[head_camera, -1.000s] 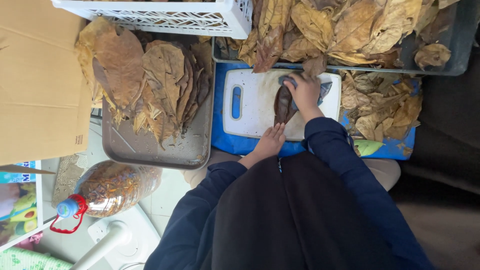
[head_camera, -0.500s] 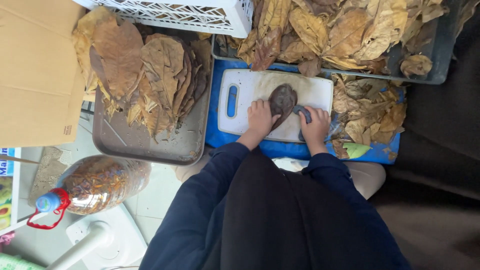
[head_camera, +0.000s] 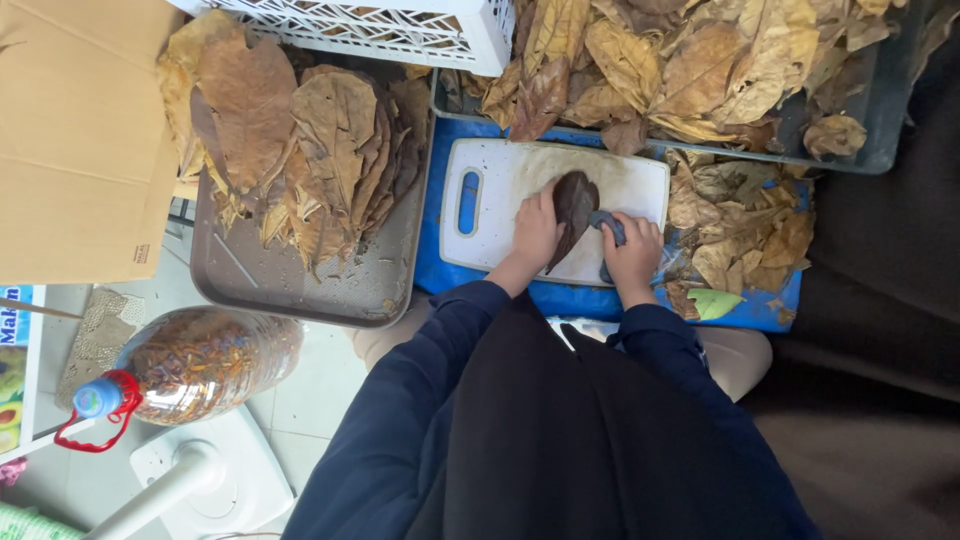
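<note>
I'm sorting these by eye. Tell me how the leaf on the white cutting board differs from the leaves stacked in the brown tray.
The leaf on the cutting board is dark brown; the tray leaves are pale tan. It lies alone and flat, with the left hand on it and the right hand beside it gripping a blue-grey thing; the tray leaves overlap in a pile, untouched. Both are broad, dried leaves.

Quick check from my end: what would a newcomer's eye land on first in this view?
Probably the dark brown leaf on the white cutting board at centre, pinned by the left hand while the right hand grips a dark grey object against it. Next, the heaps of dry tan leaves: a stack on the grey tray at left, and more filling the dark bin at top right.
</note>
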